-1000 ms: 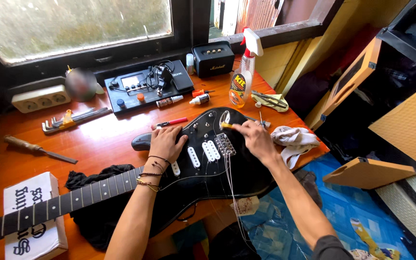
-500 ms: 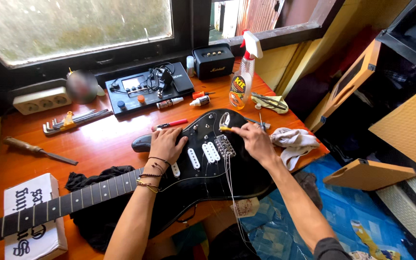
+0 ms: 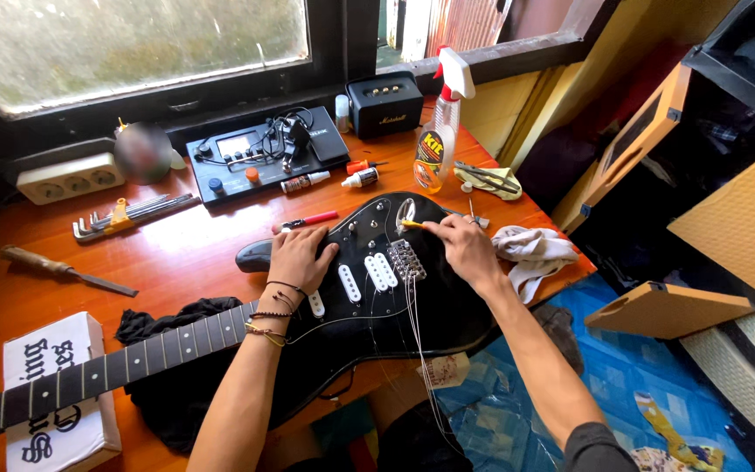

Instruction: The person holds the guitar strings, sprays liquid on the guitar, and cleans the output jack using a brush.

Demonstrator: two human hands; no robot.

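A black electric guitar (image 3: pixel 369 301) lies flat on the wooden table (image 3: pixel 181 249), neck pointing left over a white box (image 3: pixel 58 398). My left hand (image 3: pixel 299 256) presses flat on the guitar body near the upper horn, fingers spread. My right hand (image 3: pixel 462 247) rests by the bridge (image 3: pixel 405 260) and pinches a small yellow-tipped tool (image 3: pixel 412 225) against the body. Loose strings (image 3: pixel 421 350) trail from the bridge down past the table edge.
A spray bottle (image 3: pixel 441 122), a small black speaker (image 3: pixel 384 103), a black effects unit (image 3: pixel 264 156), small bottles (image 3: pixel 360 177), a red pen (image 3: pixel 308 221), hex keys (image 3: pixel 128 214), a chisel (image 3: pixel 63 271), pliers (image 3: pixel 487 179) and a white rag (image 3: pixel 530 253) lie around. A black cloth (image 3: pixel 168 319) sits under the neck.
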